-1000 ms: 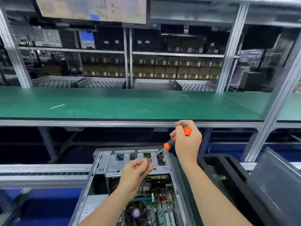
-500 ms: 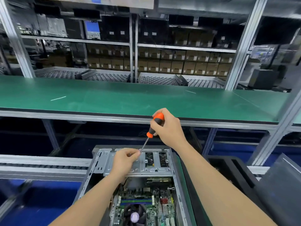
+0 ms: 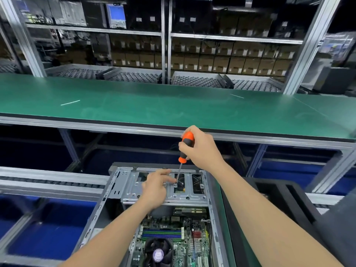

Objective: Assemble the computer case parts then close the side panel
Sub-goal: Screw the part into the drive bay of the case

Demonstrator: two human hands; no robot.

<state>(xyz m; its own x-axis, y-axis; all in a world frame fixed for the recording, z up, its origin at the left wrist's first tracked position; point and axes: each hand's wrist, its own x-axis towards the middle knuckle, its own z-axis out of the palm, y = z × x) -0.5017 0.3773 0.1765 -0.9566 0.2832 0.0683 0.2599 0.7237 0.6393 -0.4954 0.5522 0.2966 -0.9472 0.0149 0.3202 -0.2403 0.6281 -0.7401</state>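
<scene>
Right hand (image 3: 202, 149) is wrapped tight round the orange-and-black handle of the screwdriver (image 3: 182, 158), tip down on a small screw (image 3: 175, 184) in the metal drive cage (image 3: 131, 182) at the far end of the computer case (image 3: 115, 189). Left hand (image 3: 154, 189) lies on the cage just beside the screw with its index finger stretched out. The view is too small there, so I cannot tell whether its fingertips pinch the screw or only steady it. The case lies on its side, low and centre, in front of the green workbench (image 3: 154, 105), open side up, with the motherboard (image 3: 165, 237) and CPU fan (image 3: 158, 253) exposed. Its long axis runs from the person away toward the bench. The screwdriver's long axis is near upright, handle leaning slightly right, tip pointing down. To do this step well, keep the shaft square to the cage, press down lightly while turning so the tip stays seated, and take the left fingers clear once the thread bites. The side panel is not on yet, so the task looks mid-way.
</scene>
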